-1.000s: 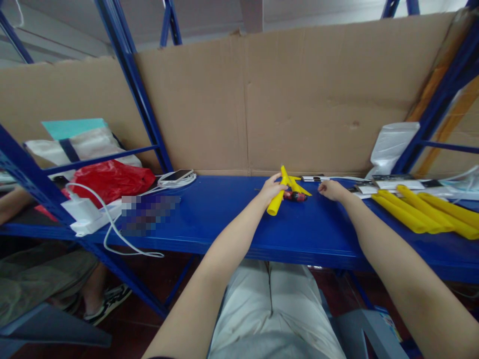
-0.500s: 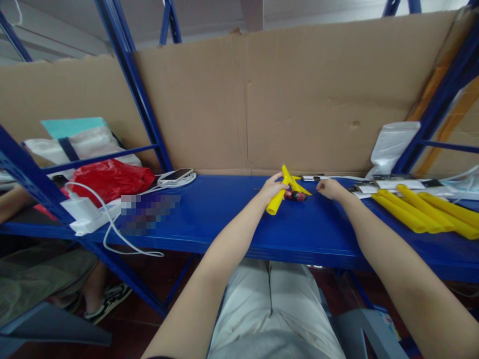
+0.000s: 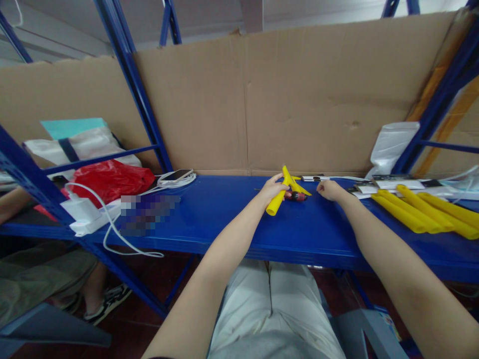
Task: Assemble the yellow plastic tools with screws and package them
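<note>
My left hand (image 3: 272, 189) is closed around a yellow plastic piece (image 3: 277, 203) with a hollow tubular handle and a flared, forked far end. Under and beside it a red-and-black screwdriver (image 3: 295, 196) lies on the blue table (image 3: 220, 219), its thin shaft poking out left of my hand. To the right, my right hand (image 3: 329, 190) rests low over the tabletop with its fingers curled together; whatever they may pinch is too small to make out. A small gap separates the right hand from the yellow piece.
Several yellow tubes (image 3: 422, 214) lie at the right beside white-and-black parts (image 3: 374, 187) and a plastic bag (image 3: 392, 144). A phone (image 3: 179, 174) sits on coiled cable at the left, near a power strip (image 3: 99, 219) and red bag (image 3: 112, 179). Cardboard (image 3: 299, 99) stands behind.
Almost nothing differs. The left hand keeps its hold on the yellow piece, and the right hand stays in nearly the same spot with its fingers closed.
</note>
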`<action>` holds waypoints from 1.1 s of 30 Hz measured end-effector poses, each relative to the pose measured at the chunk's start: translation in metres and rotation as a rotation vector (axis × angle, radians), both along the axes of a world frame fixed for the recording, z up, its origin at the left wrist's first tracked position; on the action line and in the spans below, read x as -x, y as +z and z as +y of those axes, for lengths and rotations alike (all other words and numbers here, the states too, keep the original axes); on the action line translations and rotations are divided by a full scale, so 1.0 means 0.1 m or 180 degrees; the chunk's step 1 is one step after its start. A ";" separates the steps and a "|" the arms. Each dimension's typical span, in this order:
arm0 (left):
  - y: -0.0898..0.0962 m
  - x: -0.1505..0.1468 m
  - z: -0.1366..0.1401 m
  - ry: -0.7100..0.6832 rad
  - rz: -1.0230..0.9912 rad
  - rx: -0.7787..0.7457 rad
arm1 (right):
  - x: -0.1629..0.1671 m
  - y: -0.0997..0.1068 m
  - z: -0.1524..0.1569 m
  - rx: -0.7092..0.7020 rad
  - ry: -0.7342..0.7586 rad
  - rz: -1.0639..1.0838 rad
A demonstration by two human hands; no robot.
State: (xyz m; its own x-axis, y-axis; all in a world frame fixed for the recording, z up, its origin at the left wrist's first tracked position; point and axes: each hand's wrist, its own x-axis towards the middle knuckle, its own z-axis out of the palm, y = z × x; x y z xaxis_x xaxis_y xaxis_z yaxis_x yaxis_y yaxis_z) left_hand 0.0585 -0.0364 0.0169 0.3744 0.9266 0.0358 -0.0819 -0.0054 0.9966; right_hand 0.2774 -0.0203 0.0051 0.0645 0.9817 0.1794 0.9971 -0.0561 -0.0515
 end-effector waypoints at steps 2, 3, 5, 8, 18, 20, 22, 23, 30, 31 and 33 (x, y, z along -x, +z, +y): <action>0.00 0.00 0.01 -0.0018 -0.0008 -0.0005 | 0.00 0.00 0.00 -0.0022 0.0001 0.0003; -0.01 0.00 0.02 -0.0025 -0.0008 -0.0005 | 0.01 0.00 0.00 -0.0030 0.0001 0.0013; 0.00 0.00 0.02 -0.0030 0.0002 -0.0002 | 0.01 0.00 0.00 -0.0077 -0.0009 0.0068; 0.00 0.00 0.01 -0.0072 0.0020 0.0008 | 0.01 0.01 0.00 -0.0274 -0.0020 0.0304; 0.02 0.01 -0.02 -0.0500 0.0001 -0.0116 | 0.30 0.18 -0.05 -0.1256 0.1048 0.2501; 0.02 0.01 -0.02 -0.0563 -0.0006 -0.0132 | 0.39 0.20 -0.07 -0.1219 0.1259 0.2754; 0.01 0.01 -0.01 -0.0616 -0.0006 -0.0142 | 0.45 0.21 -0.09 -0.1187 0.1357 0.2846; 0.00 0.00 -0.01 -0.0638 -0.0003 -0.0144 | 0.47 0.21 -0.09 -0.1182 0.1374 0.2862; -0.03 0.01 0.00 -0.0736 0.0060 -0.0163 | 0.49 0.21 -0.12 -0.1092 0.1435 0.3055; -0.03 0.01 0.00 -0.0753 0.0072 -0.0181 | 0.49 0.21 -0.13 -0.1066 0.1438 0.3078; -0.04 0.02 0.01 -0.0781 0.0096 -0.0222 | 0.48 0.21 -0.13 -0.1017 0.1440 0.3119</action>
State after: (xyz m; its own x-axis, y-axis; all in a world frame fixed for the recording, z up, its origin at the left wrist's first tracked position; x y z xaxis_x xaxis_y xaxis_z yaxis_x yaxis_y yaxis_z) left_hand 0.0570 -0.0358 0.0129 0.5897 0.8035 0.0819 -0.0595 -0.0578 0.9965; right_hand 0.2291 -0.0337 0.0264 -0.0347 0.8686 0.4944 0.4437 0.4566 -0.7711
